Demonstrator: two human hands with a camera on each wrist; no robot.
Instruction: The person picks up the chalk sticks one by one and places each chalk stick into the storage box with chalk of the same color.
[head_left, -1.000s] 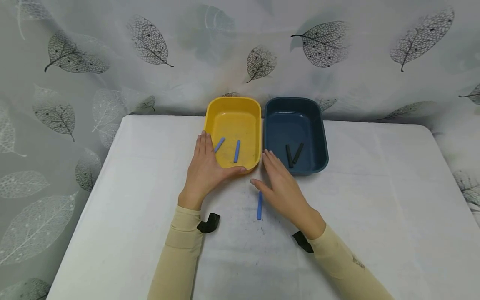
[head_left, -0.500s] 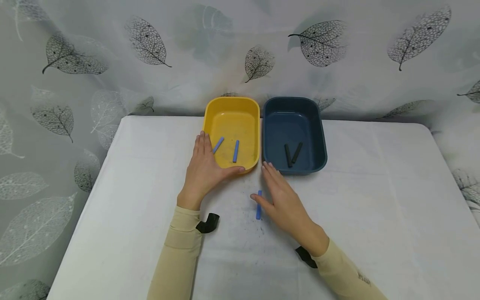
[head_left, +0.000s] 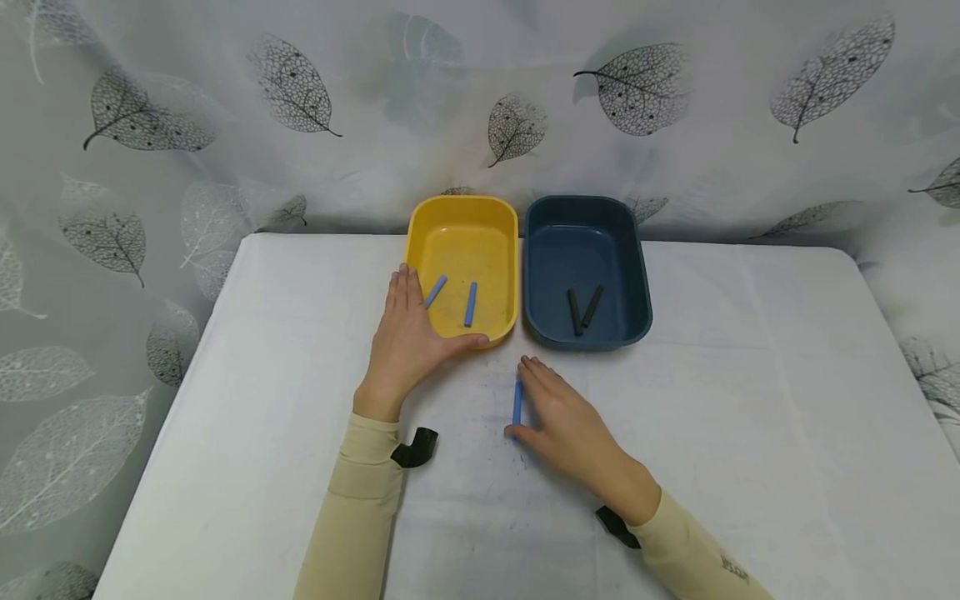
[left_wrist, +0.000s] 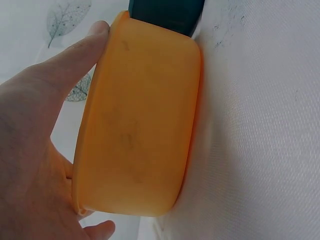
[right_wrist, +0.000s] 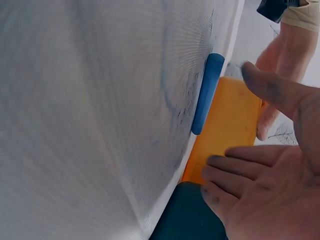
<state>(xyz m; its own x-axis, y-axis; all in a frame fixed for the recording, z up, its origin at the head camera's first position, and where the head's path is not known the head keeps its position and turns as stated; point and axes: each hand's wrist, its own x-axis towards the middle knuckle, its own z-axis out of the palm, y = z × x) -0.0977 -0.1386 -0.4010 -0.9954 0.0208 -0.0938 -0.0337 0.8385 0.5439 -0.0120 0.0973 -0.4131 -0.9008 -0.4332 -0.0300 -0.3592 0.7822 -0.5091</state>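
My left hand (head_left: 407,337) rests on the near left corner of the yellow tray (head_left: 495,250), its thumb along the front rim and its fingers straight along the left side. In the left wrist view the thumb (left_wrist: 75,60) lies at the tray's rim. A blue chalk stick (head_left: 517,402) lies on the white cloth in front of the trays. Over it stands my right hand (head_left: 566,425), with thumb and fingers spread apart at either end of the chalk. In the right wrist view the blue chalk (right_wrist: 208,94) lies apart from the hand; the fingertips are smudged dark.
Two more blue chalk sticks (head_left: 470,304) lie inside the yellow tray. Close on its right stands a dark blue tray (head_left: 588,212) with two black sticks (head_left: 575,312). Blue smudges mark the cloth (head_left: 517,479). Behind the table hangs a leaf-patterned curtain (head_left: 450,83).
My right hand has drawn back from the gap between the trays, down over the blue chalk on the cloth. The left hand has stayed on the yellow tray.
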